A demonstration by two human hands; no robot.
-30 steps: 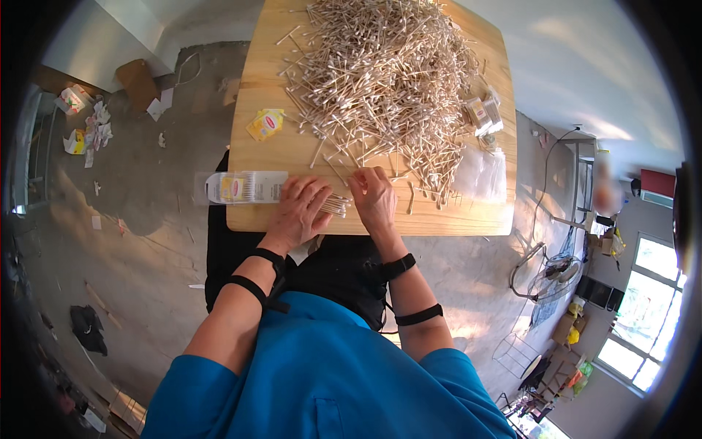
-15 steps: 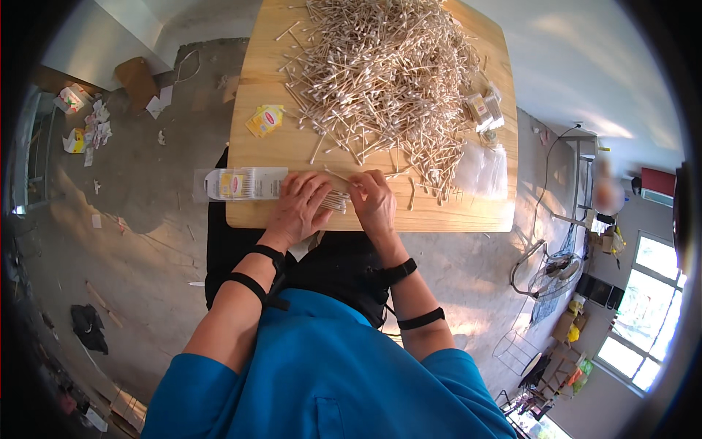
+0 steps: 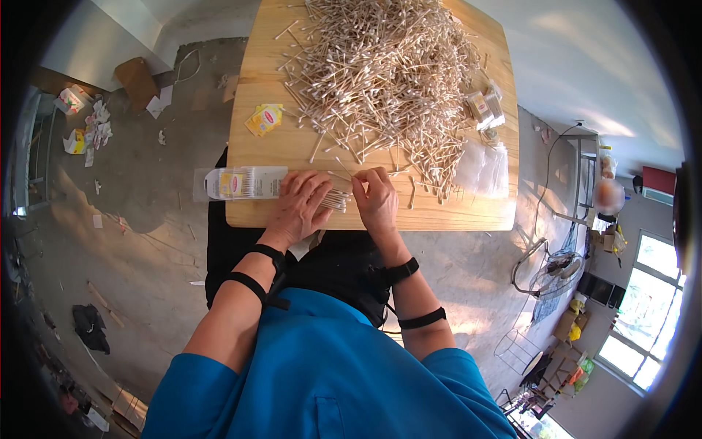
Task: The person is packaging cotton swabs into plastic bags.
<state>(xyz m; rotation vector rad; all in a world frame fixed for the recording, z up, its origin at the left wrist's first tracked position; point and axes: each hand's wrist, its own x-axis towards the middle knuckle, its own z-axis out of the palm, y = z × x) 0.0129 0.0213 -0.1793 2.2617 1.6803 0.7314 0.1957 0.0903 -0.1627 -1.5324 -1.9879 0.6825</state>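
A row of cotton swabs [image 3: 336, 200] pokes out from under my left hand [image 3: 296, 201], whose fingers curl over it at the table's near edge. To its right, my right hand [image 3: 376, 197] pinches a single cotton swab [image 3: 344, 167] between thumb and finger, its tip pointing up and left. A flat clear package [image 3: 232, 184] with swabs and a yellow card lies left of my left hand, and its white strip reaches to the fingers. Beyond both hands a large heap of loose cotton swabs [image 3: 387, 80] spreads over the table.
Yellow cards [image 3: 264, 119] lie on the wooden table's [image 3: 256, 150] left side. At the right are small packed bundles of swabs [image 3: 484, 110] and a stack of clear bags [image 3: 482, 170]. A fan [image 3: 557, 271] stands on the floor to the right; scraps of paper [image 3: 96, 124] litter the left.
My right hand has shifted slightly right, away from my left hand, and a swab now shows tilted at its fingertips. My left hand stays over the row of swabs.
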